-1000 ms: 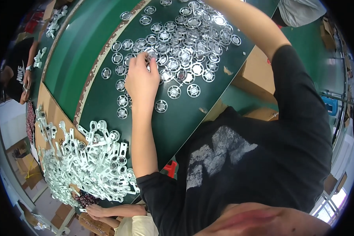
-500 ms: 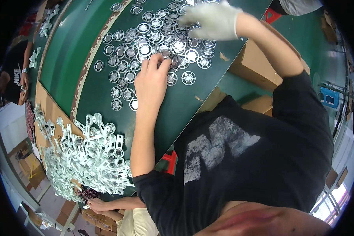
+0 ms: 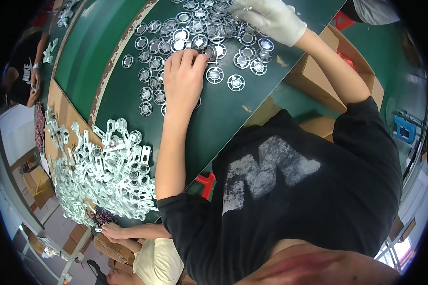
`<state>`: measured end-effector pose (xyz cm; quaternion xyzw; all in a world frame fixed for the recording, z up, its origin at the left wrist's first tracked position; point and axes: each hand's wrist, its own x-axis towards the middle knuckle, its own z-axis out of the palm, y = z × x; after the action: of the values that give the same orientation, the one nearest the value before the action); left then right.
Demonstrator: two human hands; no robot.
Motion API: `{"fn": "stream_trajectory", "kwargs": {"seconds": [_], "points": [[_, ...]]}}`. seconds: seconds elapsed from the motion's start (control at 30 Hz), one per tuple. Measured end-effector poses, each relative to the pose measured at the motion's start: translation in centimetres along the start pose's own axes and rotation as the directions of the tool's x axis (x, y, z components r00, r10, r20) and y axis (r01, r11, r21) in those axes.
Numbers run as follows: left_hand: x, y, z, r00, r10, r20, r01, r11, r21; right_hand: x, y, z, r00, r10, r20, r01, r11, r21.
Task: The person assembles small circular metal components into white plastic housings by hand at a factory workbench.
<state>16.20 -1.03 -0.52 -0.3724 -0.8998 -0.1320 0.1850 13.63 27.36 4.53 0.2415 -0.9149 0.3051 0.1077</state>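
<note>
Many round clear-and-silver spoked discs are spread and heaped over the green tabletop. My bare left hand reaches over the near part of the heap, its fingers curled and its thumb and fingertips closed on a dark-looking disc. My right hand, in a white glove, is at the far right side of the heap. Its fingers are bent inward over the discs. What they hold, if anything, is hard to make out. A loose disc lies apart at the right.
Left of my forearm is a large pile of white plastic parts with round ends, beside a cardboard sheet. An open carton stands below the table's right edge. A co-worker's hand is by the pile; another person is at far left.
The view has shifted, so the table and discs sit higher in the picture. My gloved right hand, blurred before, shows sharper at the heap's edge. My left hand keeps its curled grip.
</note>
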Motion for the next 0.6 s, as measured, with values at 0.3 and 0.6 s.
{"fn": "stream_trajectory", "kwargs": {"seconds": [0.3,0.6], "points": [[-0.6,1.0,-1.4,0.982,-0.187,0.007,0.184,0.955,-0.234,-1.5,-6.6,3.6,1.000,0.019,0.013,-0.020,0.995,0.096],[-1.1,2.5,-3.7,0.826,-0.532,0.184,0.447,0.420,-0.790,-0.2,-6.3,5.1,0.972,0.041,0.232,-0.121,0.932,0.343]]}}
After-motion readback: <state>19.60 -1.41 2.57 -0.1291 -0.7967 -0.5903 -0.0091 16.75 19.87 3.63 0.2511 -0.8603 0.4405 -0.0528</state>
